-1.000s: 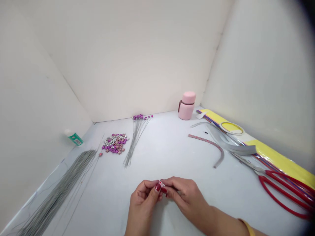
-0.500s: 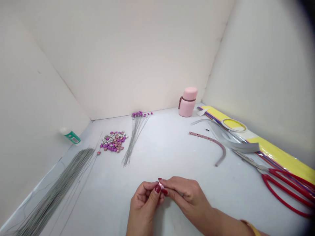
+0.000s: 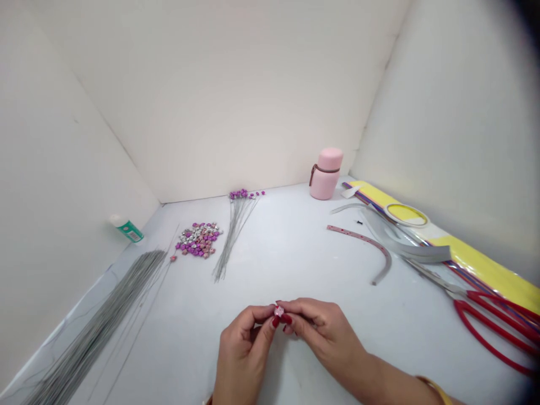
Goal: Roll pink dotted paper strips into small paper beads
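A white table (image 3: pixel 295 253) carries grey wires (image 3: pixel 105 315), a pile of small star-shaped pieces (image 3: pixel 198 246), purple-tipped stems (image 3: pixel 233 236), a pink flask (image 3: pixel 324 183) — and a curved pinkish strip (image 3: pixel 353 233).

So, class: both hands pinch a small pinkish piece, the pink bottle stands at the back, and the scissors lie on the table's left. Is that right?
The side is wrong: the head view shows the scissors on the right of the table. The left hand and right hand do pinch a small pinkish piece, and the pink bottle stands at the back.
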A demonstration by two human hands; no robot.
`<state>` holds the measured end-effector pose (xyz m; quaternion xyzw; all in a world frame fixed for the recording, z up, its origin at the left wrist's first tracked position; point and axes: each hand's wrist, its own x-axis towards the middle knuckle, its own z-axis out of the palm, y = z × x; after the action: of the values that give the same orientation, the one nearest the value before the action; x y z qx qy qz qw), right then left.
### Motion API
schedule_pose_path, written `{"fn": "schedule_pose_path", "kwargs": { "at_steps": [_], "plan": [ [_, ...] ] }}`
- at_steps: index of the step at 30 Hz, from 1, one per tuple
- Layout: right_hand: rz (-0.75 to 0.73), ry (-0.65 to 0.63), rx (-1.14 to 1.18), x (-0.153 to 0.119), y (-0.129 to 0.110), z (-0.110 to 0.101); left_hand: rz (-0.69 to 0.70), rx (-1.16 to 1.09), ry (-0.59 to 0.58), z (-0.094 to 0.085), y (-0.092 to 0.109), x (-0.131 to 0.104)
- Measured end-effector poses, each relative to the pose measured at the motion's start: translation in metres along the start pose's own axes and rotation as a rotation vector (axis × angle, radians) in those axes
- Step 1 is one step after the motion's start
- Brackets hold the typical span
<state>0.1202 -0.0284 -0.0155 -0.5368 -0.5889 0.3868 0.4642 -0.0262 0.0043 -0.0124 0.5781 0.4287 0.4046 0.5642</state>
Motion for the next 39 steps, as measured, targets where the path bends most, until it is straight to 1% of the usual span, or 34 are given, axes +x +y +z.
{"fn": "schedule_pose_path", "kwargs": {
  "at_steps": [3,6,9,12,16,20,22,25,30,34,39],
  "plan": [
    [0.002,0.008,0.002,-0.001,0.000,0.000,0.113,0.088,0.015,0.001,0.000,-0.001],
    [0.002,-0.002,0.009,-0.002,-0.001,0.000,0.225,0.120,0.054,0.003,0.001,-0.002],
    [0.000,-0.010,0.020,-0.003,-0.002,0.001,0.272,0.129,0.069,0.002,0.001,-0.003],
    [0.002,-0.009,0.027,-0.004,0.000,0.001,0.309,0.167,0.015,-0.001,0.002,-0.002],
    [0.003,-0.023,0.027,-0.004,0.000,0.001,0.411,0.288,-0.056,-0.007,0.004,-0.001],
    [-0.018,-0.037,0.030,-0.004,-0.003,0.001,0.551,0.372,-0.058,-0.011,0.008,0.001],
    [-0.020,-0.033,0.036,-0.004,-0.004,0.001,0.587,0.403,-0.068,-0.011,0.010,0.002],
    [-0.006,-0.033,0.065,-0.004,-0.005,0.001,0.578,0.414,-0.089,-0.012,0.011,0.003],
    [-0.001,-0.071,0.098,-0.002,-0.006,-0.001,0.492,0.369,-0.123,-0.012,0.013,0.005],
    [0.021,-0.103,0.129,-0.002,-0.008,-0.002,0.492,0.362,-0.118,-0.012,0.012,0.006],
    [0.019,-0.105,0.107,-0.002,-0.009,-0.002,0.487,0.390,-0.123,-0.011,0.010,0.006]
  ]
}}
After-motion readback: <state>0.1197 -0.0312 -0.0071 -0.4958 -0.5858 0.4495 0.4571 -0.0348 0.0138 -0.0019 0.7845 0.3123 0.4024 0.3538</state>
